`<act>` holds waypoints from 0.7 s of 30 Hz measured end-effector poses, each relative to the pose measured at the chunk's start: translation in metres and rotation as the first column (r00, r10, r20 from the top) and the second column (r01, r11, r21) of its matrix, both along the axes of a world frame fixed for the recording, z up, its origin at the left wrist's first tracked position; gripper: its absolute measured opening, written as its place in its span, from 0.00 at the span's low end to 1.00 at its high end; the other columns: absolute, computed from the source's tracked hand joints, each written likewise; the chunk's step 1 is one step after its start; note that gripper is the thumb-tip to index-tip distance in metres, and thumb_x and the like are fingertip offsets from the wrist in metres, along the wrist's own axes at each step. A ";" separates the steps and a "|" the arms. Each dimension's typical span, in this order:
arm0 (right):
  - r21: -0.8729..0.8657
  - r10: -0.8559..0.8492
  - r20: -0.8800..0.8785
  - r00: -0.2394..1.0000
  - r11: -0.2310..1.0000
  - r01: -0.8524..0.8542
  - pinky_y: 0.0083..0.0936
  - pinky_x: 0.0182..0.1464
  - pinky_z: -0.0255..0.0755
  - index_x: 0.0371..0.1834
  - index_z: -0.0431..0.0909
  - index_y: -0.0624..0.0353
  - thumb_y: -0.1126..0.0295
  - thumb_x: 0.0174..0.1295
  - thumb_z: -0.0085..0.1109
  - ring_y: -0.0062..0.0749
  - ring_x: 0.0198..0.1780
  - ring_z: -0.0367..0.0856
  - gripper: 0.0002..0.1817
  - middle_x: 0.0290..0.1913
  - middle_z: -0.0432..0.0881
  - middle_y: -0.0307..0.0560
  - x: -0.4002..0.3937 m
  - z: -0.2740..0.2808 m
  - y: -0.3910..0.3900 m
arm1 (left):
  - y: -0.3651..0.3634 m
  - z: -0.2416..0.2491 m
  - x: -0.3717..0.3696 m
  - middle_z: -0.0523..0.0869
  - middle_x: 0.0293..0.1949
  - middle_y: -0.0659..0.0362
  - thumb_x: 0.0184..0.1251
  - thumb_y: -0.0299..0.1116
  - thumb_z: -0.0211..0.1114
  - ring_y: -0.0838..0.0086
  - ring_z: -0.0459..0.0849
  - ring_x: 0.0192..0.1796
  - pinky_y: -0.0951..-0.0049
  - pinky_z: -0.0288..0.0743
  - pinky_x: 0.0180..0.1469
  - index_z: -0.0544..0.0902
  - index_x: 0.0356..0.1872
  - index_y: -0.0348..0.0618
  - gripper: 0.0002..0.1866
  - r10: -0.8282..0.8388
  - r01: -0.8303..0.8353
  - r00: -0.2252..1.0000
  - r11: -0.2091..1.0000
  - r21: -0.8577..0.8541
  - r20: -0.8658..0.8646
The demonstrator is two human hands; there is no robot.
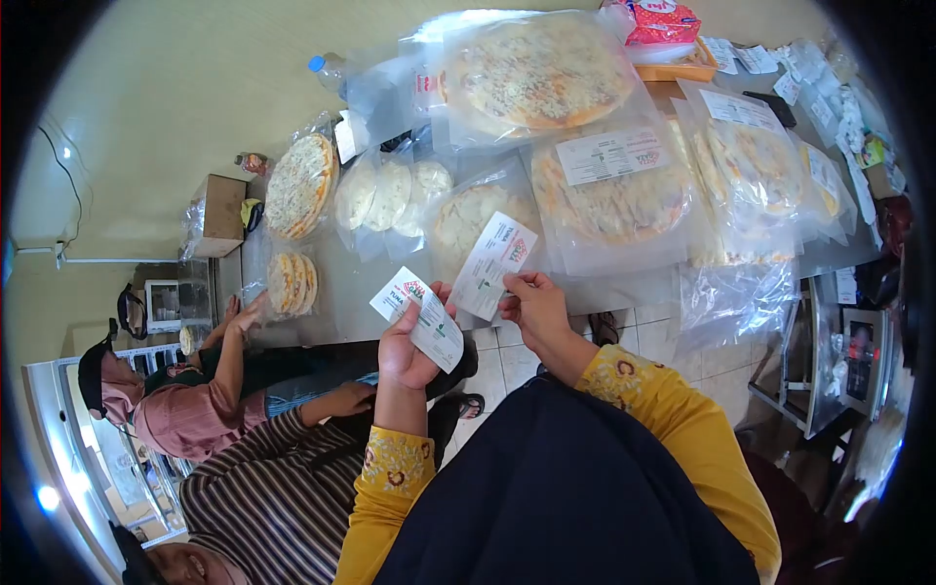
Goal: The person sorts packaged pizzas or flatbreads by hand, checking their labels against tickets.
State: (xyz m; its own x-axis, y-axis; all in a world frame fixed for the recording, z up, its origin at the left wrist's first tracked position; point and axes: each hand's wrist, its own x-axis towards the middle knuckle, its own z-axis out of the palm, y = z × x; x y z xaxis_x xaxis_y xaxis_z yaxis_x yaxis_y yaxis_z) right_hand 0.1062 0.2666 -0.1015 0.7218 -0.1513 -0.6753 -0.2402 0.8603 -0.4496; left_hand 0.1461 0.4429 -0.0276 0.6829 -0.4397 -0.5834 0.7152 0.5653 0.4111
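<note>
My left hand (408,353) is closed on a printed label (421,317), white with red and green print, its face turned up. In my right hand (534,310), a second label (494,265) of the same print is pinched between thumb and fingers, tilted to the upper right. Both labels are above the table's near edge, apart from each other. Just beyond the right-hand label lies a bagged pizza (478,219), partly hidden by it. To its right, a larger bagged pizza (619,190) has a similar label on its clear bag.
More bagged pizzas (541,73) cover the metal table (341,327). Small pizza bases (392,195) in plastic lie left of centre. A water bottle (328,70) and a cardboard box (216,214) stand farther left. Two people are at my left, one in a striped shirt (278,487).
</note>
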 end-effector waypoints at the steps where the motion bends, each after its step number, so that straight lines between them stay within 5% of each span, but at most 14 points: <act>1: 0.020 -0.041 -0.005 0.999 0.999 0.041 0.24 0.22 0.74 0.35 0.68 0.60 0.72 0.56 0.59 0.29 0.21 0.77 0.09 0.29 0.77 0.46 0.004 -0.003 0.004 | 0.000 0.001 -0.001 0.74 0.55 0.52 0.66 0.37 0.51 0.62 0.76 0.49 0.63 0.69 0.53 0.66 0.60 0.38 0.23 0.006 -0.006 1.000 1.000 -0.014 0.012; 5: 0.087 -0.163 0.017 0.986 0.983 0.161 0.28 0.27 0.79 0.35 0.68 0.62 0.73 0.57 0.58 0.34 0.26 0.80 0.09 0.32 0.77 0.50 0.016 0.005 0.014 | 0.001 0.000 -0.013 0.73 0.56 0.53 0.67 0.38 0.51 0.62 0.76 0.49 0.61 0.69 0.53 0.66 0.60 0.38 0.23 0.016 -0.015 0.999 0.999 -0.037 0.040; 14: -0.057 -0.095 0.164 0.982 0.993 0.106 0.28 0.34 0.79 0.53 0.66 0.64 0.73 0.58 0.55 0.34 0.32 0.81 0.20 0.37 0.78 0.48 0.050 -0.010 0.025 | 0.000 -0.027 -0.022 0.72 0.58 0.54 0.69 0.38 0.47 0.57 0.75 0.51 0.56 0.67 0.56 0.66 0.60 0.39 0.21 -0.015 0.018 0.999 0.995 -0.098 0.039; 21: -0.105 0.160 0.310 0.937 0.986 -0.133 0.26 0.41 0.76 0.54 0.69 0.62 0.71 0.59 0.54 0.32 0.44 0.78 0.19 0.48 0.75 0.48 0.006 -0.019 0.016 | 0.000 -0.043 -0.035 0.72 0.57 0.55 0.70 0.38 0.46 0.56 0.75 0.51 0.55 0.67 0.56 0.66 0.59 0.41 0.20 -0.006 0.021 0.988 0.995 -0.100 0.153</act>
